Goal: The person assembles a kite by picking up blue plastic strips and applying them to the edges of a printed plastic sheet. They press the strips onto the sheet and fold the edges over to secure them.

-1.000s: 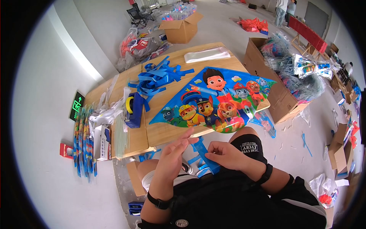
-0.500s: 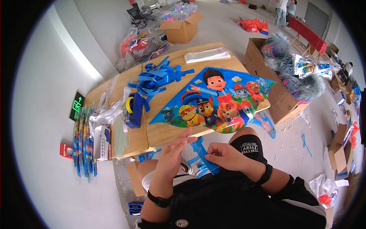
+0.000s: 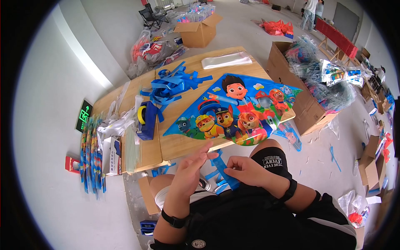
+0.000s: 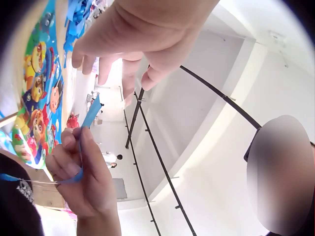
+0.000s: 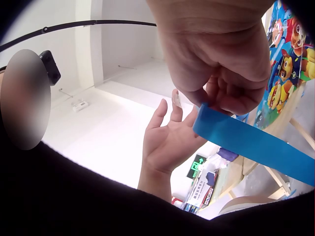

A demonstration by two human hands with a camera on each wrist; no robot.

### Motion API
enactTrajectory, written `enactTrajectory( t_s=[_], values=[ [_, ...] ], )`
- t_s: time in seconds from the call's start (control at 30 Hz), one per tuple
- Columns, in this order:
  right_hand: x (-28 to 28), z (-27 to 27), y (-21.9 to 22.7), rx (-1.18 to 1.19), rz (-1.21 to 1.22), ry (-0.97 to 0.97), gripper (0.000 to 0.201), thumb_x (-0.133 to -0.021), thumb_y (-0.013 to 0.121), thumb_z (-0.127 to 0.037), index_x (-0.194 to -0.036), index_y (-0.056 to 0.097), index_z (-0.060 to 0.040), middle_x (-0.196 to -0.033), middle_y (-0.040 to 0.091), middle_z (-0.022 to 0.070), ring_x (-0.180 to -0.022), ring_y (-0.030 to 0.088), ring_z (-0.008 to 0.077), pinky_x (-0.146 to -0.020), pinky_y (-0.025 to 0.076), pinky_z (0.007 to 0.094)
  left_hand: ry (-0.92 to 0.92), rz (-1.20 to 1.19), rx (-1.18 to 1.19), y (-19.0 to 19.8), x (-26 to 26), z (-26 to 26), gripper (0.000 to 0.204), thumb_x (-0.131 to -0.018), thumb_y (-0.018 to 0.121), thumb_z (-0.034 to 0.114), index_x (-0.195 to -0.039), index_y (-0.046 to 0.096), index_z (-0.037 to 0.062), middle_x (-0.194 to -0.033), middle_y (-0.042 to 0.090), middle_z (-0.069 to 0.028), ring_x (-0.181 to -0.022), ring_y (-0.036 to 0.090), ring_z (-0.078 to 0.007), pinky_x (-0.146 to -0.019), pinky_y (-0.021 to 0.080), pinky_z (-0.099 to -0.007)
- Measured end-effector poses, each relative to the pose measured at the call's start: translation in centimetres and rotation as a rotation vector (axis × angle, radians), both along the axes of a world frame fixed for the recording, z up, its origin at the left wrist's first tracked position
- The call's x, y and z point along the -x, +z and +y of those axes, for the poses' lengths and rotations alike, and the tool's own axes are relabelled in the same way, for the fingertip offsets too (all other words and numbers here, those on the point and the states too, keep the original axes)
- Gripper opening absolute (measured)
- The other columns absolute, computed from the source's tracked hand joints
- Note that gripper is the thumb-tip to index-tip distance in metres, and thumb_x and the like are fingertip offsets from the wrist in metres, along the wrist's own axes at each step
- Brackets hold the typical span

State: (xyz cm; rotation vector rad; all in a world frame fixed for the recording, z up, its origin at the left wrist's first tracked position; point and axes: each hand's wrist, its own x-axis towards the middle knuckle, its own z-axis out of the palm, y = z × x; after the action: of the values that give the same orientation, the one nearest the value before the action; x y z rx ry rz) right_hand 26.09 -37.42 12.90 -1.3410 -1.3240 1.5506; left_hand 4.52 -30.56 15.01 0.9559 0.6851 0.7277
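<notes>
A: What's nearest in the head view?

B: Two bare hands at the lower centre. The right grip [image 3: 246, 170] pinches a blue strip [image 3: 227, 178] between thumb and curled fingers; in the right wrist view the strip runs from there to the right edge of the frame.

A: And the other hand?

B: The left grip [image 3: 188, 173] is spread, its fingers apart and holding nothing that I can make out. A small pale patch shows on one fingertip in the right wrist view; I can't tell what it is.

A: Where exactly is the strip?

B: Between the hands, above the lap, just below the near edge of the wooden counter [image 3: 151, 151].

A: What's on the counter?

B: A printed cartoon sheet [image 3: 227, 118] mid-frame, its bottom edge jutting past the wood. Left of it stands a blue tape dispenser [image 3: 146, 132]; above that, a tangle of blue strips [image 3: 173, 85]. Farther up lie white sheets [image 3: 227, 59].

A: Beyond that?

B: An open cardboard box [image 3: 280, 66] heaped with clear bags at right, a smaller carton [image 3: 198, 35] at upper centre, and two people [image 3: 308, 16] standing at upper right.
</notes>
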Motion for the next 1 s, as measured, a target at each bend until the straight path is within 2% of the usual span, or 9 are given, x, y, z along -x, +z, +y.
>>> enactTrajectory(
  t_s=[0.03, 0.1, 0.13, 0.2, 0.23, 0.3, 0.73, 0.93, 1.0],
  values=[
    [0.0, 0.0, -0.1, -0.001, 0.004, 0.004, 0.017, -0.095, 0.067, -0.017, -0.09, 0.06, -0.0025, -0.078, 0.057, -0.0012, -0.069, 0.049, 0.0046, -0.061, 0.042, 0.0241, -0.001, 0.0, 0.0, -0.1, 0.0, 0.0, 0.039, -0.097, 0.058, 0.03, -0.116, 0.066, -0.0036, -0.151, 0.043, -0.0108, -0.133, 0.041, -0.0283, -0.058, 0.063, -0.0423],
    [0.0, 0.0, -0.1, -0.003, 0.008, 0.007, 0.017, -0.095, 0.067, -0.017, -0.091, 0.06, -0.0026, -0.078, 0.057, -0.0013, -0.069, 0.049, 0.0046, -0.061, 0.042, 0.024, 0.017, 0.01, -0.016, -0.3, 0.0, 0.1, 0.038, -0.098, 0.058, 0.03, -0.116, 0.067, -0.0031, -0.15, 0.045, -0.0106, -0.132, 0.042, -0.0272, -0.077, 0.062, -0.0426],
    [0.1, -0.1, 0.1, 0.008, 0.022, 0.007, 0.016, -0.095, 0.067, -0.017, -0.091, 0.06, -0.0026, -0.078, 0.057, -0.0013, -0.069, 0.05, 0.0046, -0.061, 0.042, 0.0238, 0.017, 0.01, -0.016, -0.5, 0.0, 0.1, 0.038, -0.098, 0.058, 0.03, -0.116, 0.067, -0.0031, -0.15, 0.045, -0.0106, -0.132, 0.042, -0.0272, -0.077, 0.062, -0.0426],
    [0.1, -0.1, 0.2, 0.018, 0.036, 0.007, 0.016, -0.095, 0.067, -0.017, -0.091, 0.06, -0.0027, -0.078, 0.057, -0.0014, -0.069, 0.05, 0.0045, -0.061, 0.042, 0.0237, 0.045, 0.047, -0.028, -1.0, 0.0, 0.2, 0.036, -0.099, 0.058, 0.027, -0.116, 0.068, -0.0032, -0.151, 0.045, -0.0112, -0.133, 0.042, -0.0263, -0.104, 0.046, -0.0421],
    [0.1, -0.1, 0.3, 0.008, 0.029, 0.012, 0.016, -0.095, 0.067, -0.017, -0.091, 0.06, -0.0027, -0.078, 0.057, -0.0015, -0.069, 0.05, 0.0044, -0.061, 0.042, 0.0235, 0.045, 0.047, -0.028, -1.1, 0.0, 0.2, 0.036, -0.099, 0.058, 0.027, -0.116, 0.068, -0.0032, -0.151, 0.045, -0.0112, -0.133, 0.042, -0.0263, -0.104, 0.046, -0.0421],
    [0.1, -0.1, 0.2, -0.003, 0.022, 0.017, 0.016, -0.095, 0.067, -0.017, -0.091, 0.06, -0.0027, -0.078, 0.057, -0.0016, -0.069, 0.049, 0.0044, -0.061, 0.041, 0.0233, 0.039, 0.029, -0.033, -1.2, 0.1, 0.3, 0.034, -0.099, 0.057, 0.025, -0.114, 0.069, -0.0035, -0.151, 0.045, -0.012, -0.134, 0.042, -0.0253, -0.116, 0.025, -0.0399],
    [0.1, -0.2, -0.1, 0.012, 0.035, 0.028, 0.016, -0.095, 0.067, -0.017, -0.091, 0.06, -0.0028, -0.078, 0.057, -0.0019, -0.069, 0.049, 0.0038, -0.06, 0.041, 0.023, 0.067, 0.029, -0.03, -1.8, 0.1, 0.5, 0.033, -0.099, 0.057, 0.024, -0.112, 0.07, -0.0036, -0.152, 0.043, -0.0125, -0.133, 0.043, -0.0242, -0.116, 0.025, -0.0395],
    [0.1, -0.1, -0.4, 0.007, 0.055, 0.033, 0.017, -0.095, 0.067, -0.017, -0.091, 0.06, -0.0029, -0.079, 0.057, -0.0016, -0.07, 0.05, 0.0043, -0.062, 0.042, 0.0231, 0.088, 0.02, -0.039, -2.2, 0.0, 0.1, 0.028, -0.097, 0.06, 0.018, -0.113, 0.069, -0.0039, -0.153, 0.042, -0.0117, -0.124, 0.052, -0.0214, -0.111, 0.034, -0.0394],
    [0.1, -0.1, -0.5, -0.024, 0.041, 0.035, 0.017, -0.095, 0.067, -0.017, -0.091, 0.06, -0.0031, -0.079, 0.057, -0.0017, -0.071, 0.051, 0.0043, -0.062, 0.042, 0.0231, 0.1, -0.024, 0.032, -2.0, -0.2, -0.1, 0.024, -0.095, 0.062, 0.012, -0.113, 0.068, -0.0016, -0.152, 0.043, -0.0109, -0.118, 0.055, -0.0193, -0.105, 0.041, -0.0383]
  ],
)
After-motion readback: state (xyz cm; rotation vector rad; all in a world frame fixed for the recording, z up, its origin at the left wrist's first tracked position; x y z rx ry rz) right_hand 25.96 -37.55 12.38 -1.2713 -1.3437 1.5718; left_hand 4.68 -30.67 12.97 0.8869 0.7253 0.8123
